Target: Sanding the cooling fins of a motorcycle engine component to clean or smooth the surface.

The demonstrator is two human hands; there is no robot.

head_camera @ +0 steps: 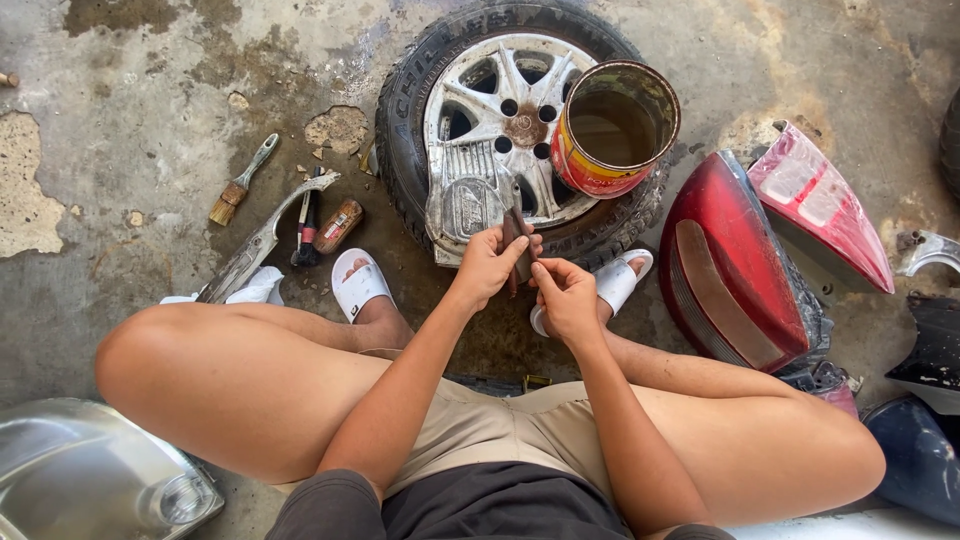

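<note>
Both hands pinch one thin dark strip (517, 250), long axis near upright, pointing away from the body. Left hand (488, 265) grips its upper part, right hand (565, 298) the lower end. Wheel (480, 120) and paint can (612, 128) sit just beyond.

one tyre (412, 140), one can (612, 130), two tail-lights (735, 270)

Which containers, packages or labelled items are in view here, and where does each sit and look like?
Tin can: open, round, red and yellow outside, resting on the wheel.
Small bottle: brown, pale label, lying on the floor beside the left foot.
No signs or screens.
</note>
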